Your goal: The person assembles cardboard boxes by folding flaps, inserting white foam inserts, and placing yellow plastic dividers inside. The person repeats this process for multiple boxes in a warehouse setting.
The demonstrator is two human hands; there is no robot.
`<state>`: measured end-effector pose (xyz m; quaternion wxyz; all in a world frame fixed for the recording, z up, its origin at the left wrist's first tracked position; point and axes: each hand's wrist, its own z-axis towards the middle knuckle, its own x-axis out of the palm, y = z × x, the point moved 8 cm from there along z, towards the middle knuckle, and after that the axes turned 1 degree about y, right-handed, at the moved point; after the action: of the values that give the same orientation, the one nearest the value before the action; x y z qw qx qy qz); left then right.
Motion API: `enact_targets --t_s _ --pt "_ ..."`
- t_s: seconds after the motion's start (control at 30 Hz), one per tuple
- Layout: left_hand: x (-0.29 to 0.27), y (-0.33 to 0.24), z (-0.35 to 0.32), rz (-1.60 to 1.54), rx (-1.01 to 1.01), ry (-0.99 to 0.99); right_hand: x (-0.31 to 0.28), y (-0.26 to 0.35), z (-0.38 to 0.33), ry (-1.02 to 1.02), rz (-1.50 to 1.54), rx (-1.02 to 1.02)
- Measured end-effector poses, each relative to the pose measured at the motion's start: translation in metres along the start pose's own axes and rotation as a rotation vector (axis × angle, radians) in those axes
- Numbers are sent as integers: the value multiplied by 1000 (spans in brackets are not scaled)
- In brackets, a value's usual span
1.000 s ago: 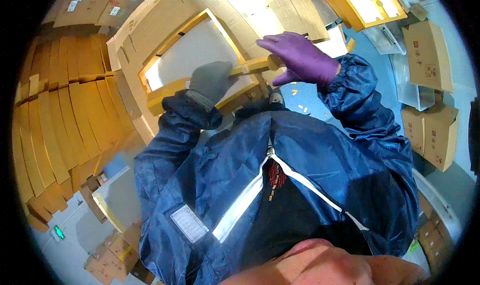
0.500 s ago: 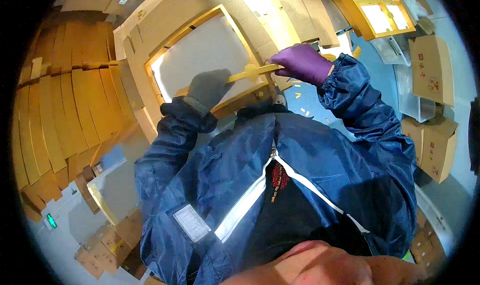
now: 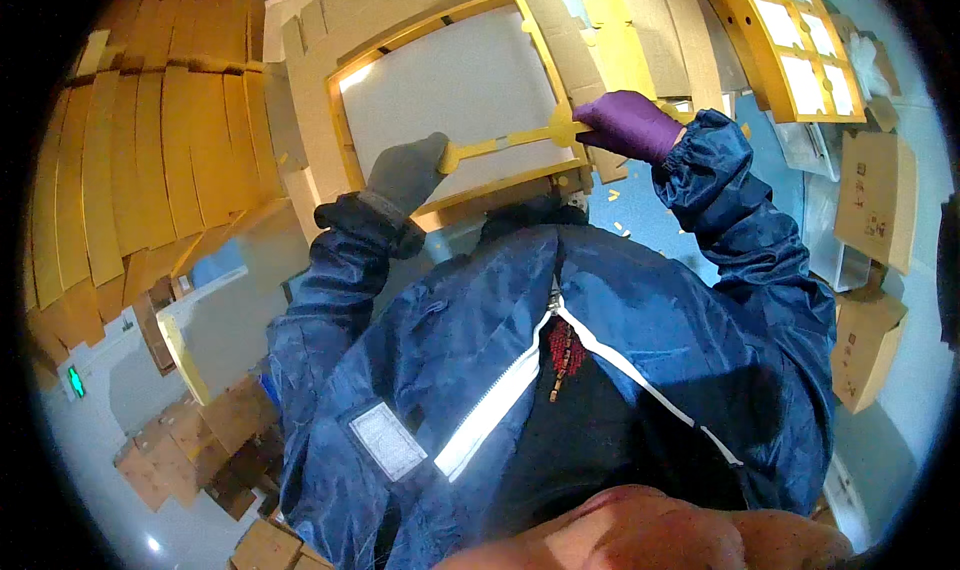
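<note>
A thin yellow strip (image 3: 505, 144) with rounded, disc-like widenings spans between my hands. My left hand (image 3: 405, 175), in a grey glove, pinches its left end. My right hand (image 3: 630, 128), in a purple glove, has fingers closed on the strip beside a large disc. Beneath the strip lies a yellow rectangular frame (image 3: 543, 50), with a pale grey panel (image 3: 450, 85) inside its border. The strip crosses above the near part of the panel; whether it touches the panel I cannot tell. The right fingertips are partly hidden.
Cardboard (image 3: 310, 90) lies under the frame. A yellow divided frame with white panes (image 3: 780, 30) stands at far right. Small scraps (image 3: 617, 192) dot the blue surface below my right arm. Cardboard boxes (image 3: 872, 202) stand right; stacked brown boards (image 3: 150, 160) line the left.
My left hand has shifted along the strip to its left end, and my right hand now grips nearer the large disc. The whole view has shifted, with the frame appearing higher and further right.
</note>
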<state>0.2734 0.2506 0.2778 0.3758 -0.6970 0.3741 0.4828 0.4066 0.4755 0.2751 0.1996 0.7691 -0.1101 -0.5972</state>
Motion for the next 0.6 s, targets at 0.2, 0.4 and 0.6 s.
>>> enact_targets --t_s 0.2,0.4,0.6 --pt "13 9 -2 34 22 -170 -15 70 52 -257 169 -253" --pt "12 22 -11 -341 -160 -160 50 81 107 35 8 -201" --pt "60 64 -22 -186 -149 139 63 99 136 43 96 -248"
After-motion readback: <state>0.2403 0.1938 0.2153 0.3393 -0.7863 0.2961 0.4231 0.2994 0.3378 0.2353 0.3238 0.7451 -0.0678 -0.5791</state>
